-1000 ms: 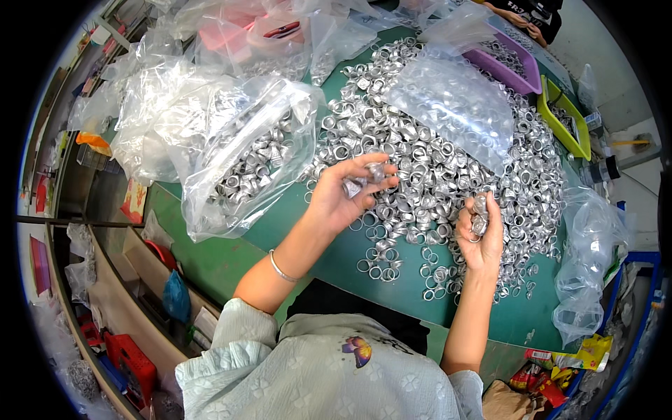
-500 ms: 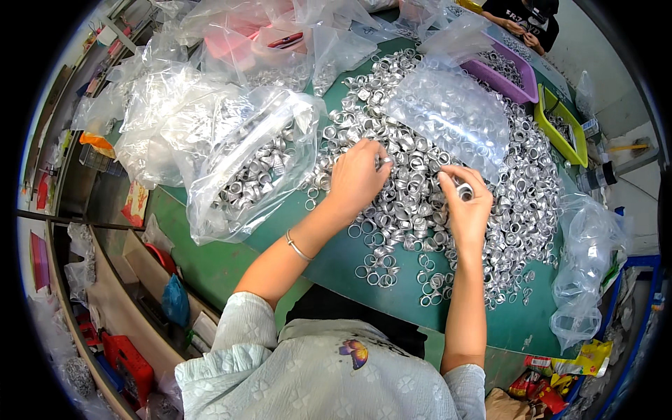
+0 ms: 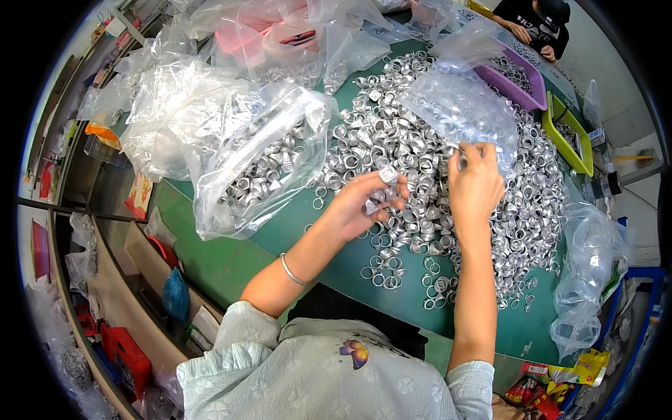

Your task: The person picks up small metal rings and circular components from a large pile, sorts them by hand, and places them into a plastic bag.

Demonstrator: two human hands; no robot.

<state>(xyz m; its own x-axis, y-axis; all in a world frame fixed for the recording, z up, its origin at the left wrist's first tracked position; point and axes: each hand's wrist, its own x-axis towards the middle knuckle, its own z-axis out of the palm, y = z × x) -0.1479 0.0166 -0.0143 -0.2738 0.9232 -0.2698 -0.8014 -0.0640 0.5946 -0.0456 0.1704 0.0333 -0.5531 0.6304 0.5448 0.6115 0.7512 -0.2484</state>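
A big heap of silver metal rings [image 3: 392,143] is spread over the green table. My left hand [image 3: 357,205] is turned partly palm up in front of the heap, its fingers curled round a few rings [image 3: 378,199]; one of these, with a broad flat top, shows at the fingertips. Over the heap, beside the clear plastic sheet or bag [image 3: 455,105], my right hand [image 3: 477,183] has its fingers bent together. A bit of silver ring [image 3: 462,163] shows between thumb and fingers, mostly hidden by them.
Clear bags [image 3: 266,157] with rings lie at the left. A purple basket [image 3: 535,91] and a yellow-green basket [image 3: 584,164] stand far right, crumpled plastic [image 3: 588,252] at the right edge. Across the table sits another person [image 3: 535,28]. Loose rings [image 3: 383,273] lie near the front edge.
My left hand has drawn back toward me and turned up, showing rings in it. My right hand has moved slightly up and turned knuckles-up. The view has shifted a little.
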